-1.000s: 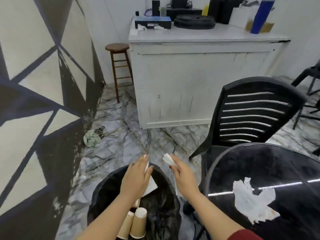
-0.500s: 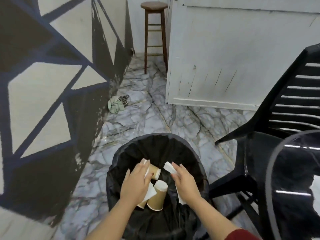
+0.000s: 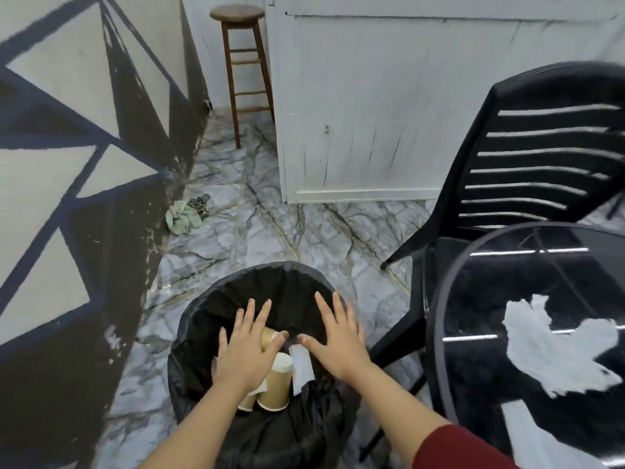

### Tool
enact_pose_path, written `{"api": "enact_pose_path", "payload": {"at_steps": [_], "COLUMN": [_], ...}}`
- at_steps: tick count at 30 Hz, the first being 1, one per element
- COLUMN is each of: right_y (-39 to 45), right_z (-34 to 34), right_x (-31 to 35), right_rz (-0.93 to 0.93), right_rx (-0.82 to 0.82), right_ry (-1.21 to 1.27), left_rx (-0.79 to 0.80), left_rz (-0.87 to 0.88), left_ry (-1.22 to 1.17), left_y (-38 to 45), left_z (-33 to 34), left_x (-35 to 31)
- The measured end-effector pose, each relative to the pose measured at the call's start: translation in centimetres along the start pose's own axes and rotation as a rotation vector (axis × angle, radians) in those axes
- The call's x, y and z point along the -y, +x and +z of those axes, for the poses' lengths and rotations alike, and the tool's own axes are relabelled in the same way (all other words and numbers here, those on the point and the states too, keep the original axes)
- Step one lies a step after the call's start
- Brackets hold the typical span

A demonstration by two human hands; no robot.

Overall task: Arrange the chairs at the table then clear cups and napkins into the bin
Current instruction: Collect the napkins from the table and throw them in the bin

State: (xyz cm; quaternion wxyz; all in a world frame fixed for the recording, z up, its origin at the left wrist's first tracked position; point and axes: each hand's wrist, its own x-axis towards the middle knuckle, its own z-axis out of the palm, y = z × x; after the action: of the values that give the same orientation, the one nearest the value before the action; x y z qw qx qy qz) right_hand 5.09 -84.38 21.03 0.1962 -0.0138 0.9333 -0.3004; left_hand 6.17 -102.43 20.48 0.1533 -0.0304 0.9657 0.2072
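Observation:
A round bin with a black liner (image 3: 203,309) stands on the floor below me. Inside it lie brown paper cups (image 3: 275,384) and a white napkin (image 3: 301,368). My left hand (image 3: 245,350) hovers over the bin with its fingers spread and holds nothing. My right hand (image 3: 338,340) is beside it, also flat and spread, empty. A black slatted plastic chair (image 3: 527,164) stands at the round black glass table (image 3: 449,319) on the right.
A white torn patch (image 3: 558,346) shows on the tabletop. A white counter front (image 3: 389,113) rises behind, with a wooden stool (image 3: 241,59) at its left. A green cloth (image 3: 182,218) lies on the marble floor by the patterned wall (image 3: 67,164).
Both hands have opened and let the white napkins drop into the bin. The view has tilted down and drawn closer to the bin.

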Motion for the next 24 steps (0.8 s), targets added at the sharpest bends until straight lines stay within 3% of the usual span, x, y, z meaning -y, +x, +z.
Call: {"api": "enact_pose_path", "payload": {"at_steps": [14,24], "right_y": [-8.3,-15.5], "right_z": [-18.9,-24.4], "right_x": [-3.1,-8.7], "right_rz": [0.114,0.425], "right_rx": [-0.412,-0.661], "right_ry": [0.043,0.110], "left_rx": [-0.051,0.065], "left_rz": [0.441,0.779], "left_ry": [0.043,0.083], "left_y": [-0.2,-0.4], "left_z": [-8.2,-7.1], "left_x": [-19.7,-29.9]}}
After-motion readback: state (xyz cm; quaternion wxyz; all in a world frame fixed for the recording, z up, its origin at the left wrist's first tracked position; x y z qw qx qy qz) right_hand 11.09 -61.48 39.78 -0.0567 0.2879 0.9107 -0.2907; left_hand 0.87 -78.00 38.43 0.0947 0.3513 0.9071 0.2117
